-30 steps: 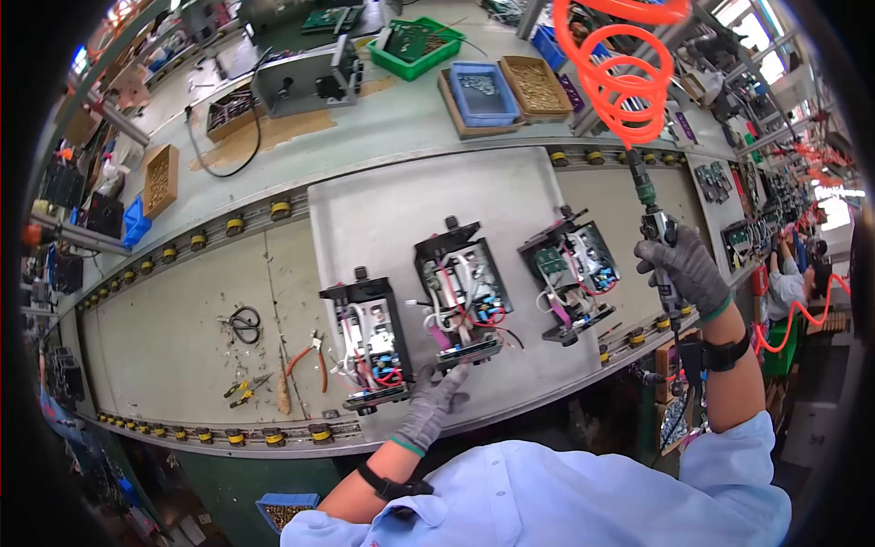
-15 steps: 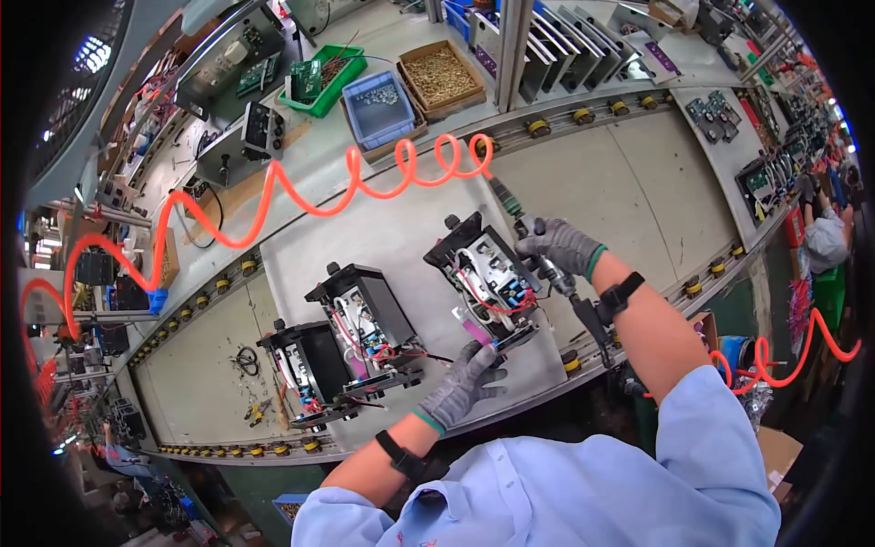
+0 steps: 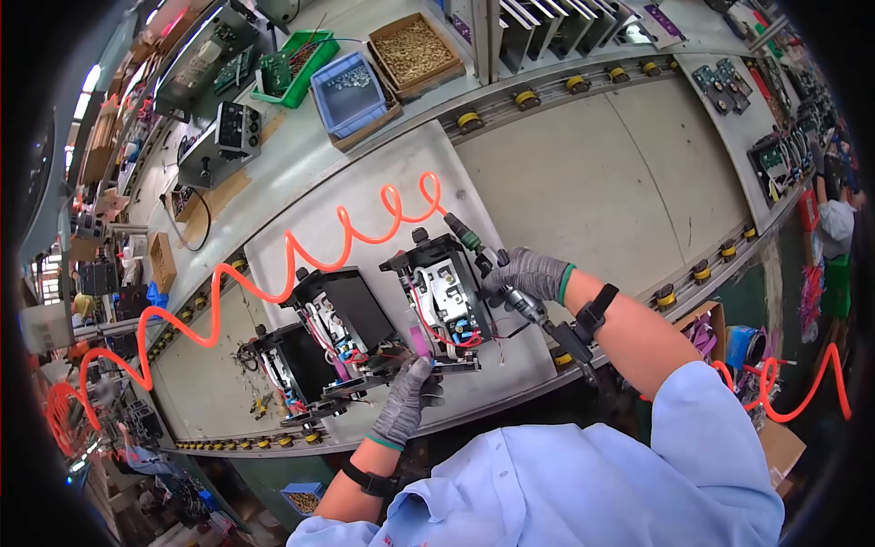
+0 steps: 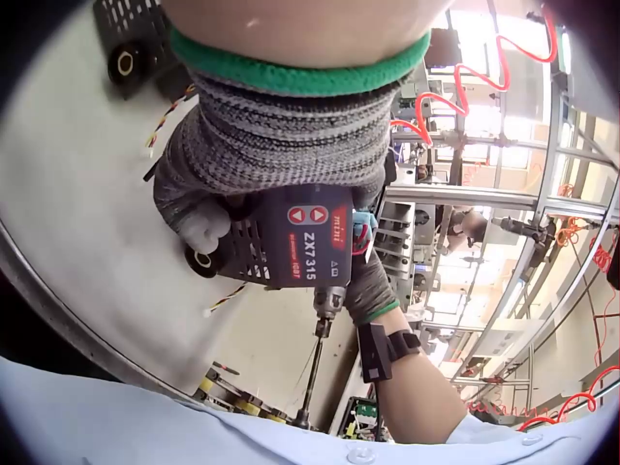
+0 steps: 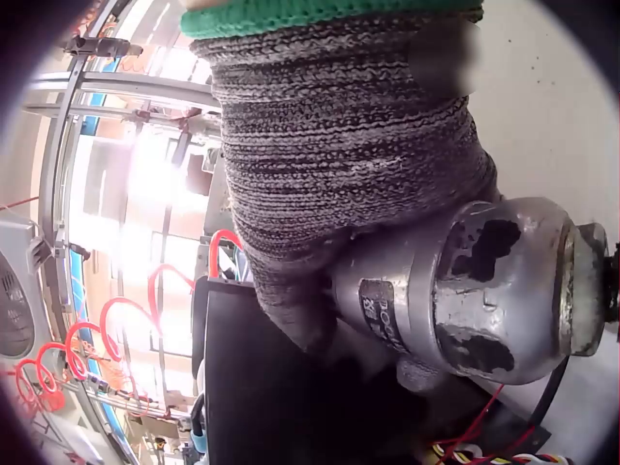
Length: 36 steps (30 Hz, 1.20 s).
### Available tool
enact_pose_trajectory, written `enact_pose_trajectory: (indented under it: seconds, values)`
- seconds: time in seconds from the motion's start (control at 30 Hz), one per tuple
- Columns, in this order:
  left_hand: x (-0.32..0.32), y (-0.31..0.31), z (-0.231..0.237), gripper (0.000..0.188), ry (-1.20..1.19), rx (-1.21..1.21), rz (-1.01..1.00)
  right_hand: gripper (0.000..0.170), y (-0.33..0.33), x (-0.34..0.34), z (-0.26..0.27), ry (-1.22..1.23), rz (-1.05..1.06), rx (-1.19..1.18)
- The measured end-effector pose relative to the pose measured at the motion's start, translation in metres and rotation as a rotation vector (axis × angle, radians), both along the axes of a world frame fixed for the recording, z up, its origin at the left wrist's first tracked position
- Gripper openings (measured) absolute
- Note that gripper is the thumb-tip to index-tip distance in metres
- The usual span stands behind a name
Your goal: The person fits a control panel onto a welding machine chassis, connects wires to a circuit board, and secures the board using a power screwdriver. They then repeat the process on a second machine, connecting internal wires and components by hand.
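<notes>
Three open black welding machines stand in a row on a pale board [image 3: 474,187]. My left hand [image 3: 407,401], in a grey knit glove, grips the front of the rightmost welding machine [image 3: 444,305]. The left wrist view shows its fingers curled over the dark panel [image 4: 315,232] marked ZX7 315. My gloved right hand [image 3: 530,273] holds an air screwdriver [image 3: 519,301] at this machine's right side. Its metal body [image 5: 504,291] fills the right wrist view; the long bit [image 4: 312,373] points toward me. The middle welding machine [image 3: 360,314] overlaps the left one [image 3: 305,360].
An orange coiled hose [image 3: 290,264] runs from the screwdriver across the machines to the left. Roller rails [image 3: 576,84] edge the bench. Behind lie a box of brass screws [image 3: 415,50], a blue bin [image 3: 348,96] and a green tray [image 3: 296,68]. Pliers [image 3: 262,406] lie left.
The head view has turned. My left hand has moved from the middle machine to the rightmost one. My right hand has brought the screwdriver in beside it. The left and middle machines stand closer together.
</notes>
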<state>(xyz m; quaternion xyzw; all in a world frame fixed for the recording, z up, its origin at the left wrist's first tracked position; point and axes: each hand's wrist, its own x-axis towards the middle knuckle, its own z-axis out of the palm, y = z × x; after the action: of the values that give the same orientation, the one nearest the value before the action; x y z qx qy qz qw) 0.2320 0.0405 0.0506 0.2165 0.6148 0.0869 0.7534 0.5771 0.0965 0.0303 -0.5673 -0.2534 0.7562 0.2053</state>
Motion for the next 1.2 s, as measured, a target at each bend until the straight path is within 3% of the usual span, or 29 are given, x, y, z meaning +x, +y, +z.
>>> enact_pose_trajectory:
  seconds: [0.1, 0.17, 0.2, 0.27, 0.37, 0.6, 0.77, 0.97, 1.03, 1.07, 1.17, 1.2]
  values:
    - [-0.021, -0.009, -0.024, 0.068, -0.16, 0.045, -0.05, 0.03, 0.01, 0.012, -0.004, -0.033, -0.119, 0.008]
    - [-0.022, -0.012, -0.023, 0.069, -0.207, 0.051, -0.05, 0.026, 0.018, 0.027, -0.014, 0.082, -0.483, 0.124]
    - [-0.022, -0.013, -0.024, 0.07, -0.246, 0.069, -0.039, 0.026, 0.023, 0.033, -0.022, 0.082, -0.489, 0.11]
    - [-0.025, -0.015, -0.028, 0.075, -0.334, 0.082, 0.008, 0.021, 0.034, 0.041, -0.034, 0.098, -0.739, 0.109]
    - [-0.022, -0.012, -0.026, 0.081, -0.405, 0.029, 0.03, 0.018, 0.047, 0.033, -0.022, -0.002, -0.884, 0.092]
    - [-0.017, -0.014, -0.028, 0.088, -0.487, -0.175, 0.18, 0.019, 0.047, 0.008, -0.037, -0.019, -0.97, 0.036]
    - [-0.011, -0.01, -0.021, 0.087, -0.43, -0.135, 0.168, 0.018, 0.034, 0.009, -0.047, 0.098, -1.071, 0.09]
    - [-0.009, -0.009, -0.02, 0.093, -0.501, -0.137, 0.104, 0.022, -0.012, 0.039, -0.024, 0.021, -1.152, 0.194]
    - [-0.01, -0.008, -0.019, 0.094, -0.491, -0.176, 0.108, 0.023, -0.029, 0.046, -0.031, 0.063, -1.324, 0.205]
    - [-0.012, -0.008, -0.018, 0.094, -0.49, -0.172, 0.108, 0.02, -0.041, 0.056, -0.061, 0.164, -1.374, 0.231]
    - [-0.021, -0.011, -0.023, 0.092, -0.513, -0.226, 0.119, 0.021, -0.062, 0.044, -0.024, -0.022, -1.414, 0.191]
    - [-0.027, -0.016, -0.034, 0.092, -0.466, -0.249, 0.167, 0.024, -0.062, 0.029, 0.003, 0.02, -1.477, 0.11]
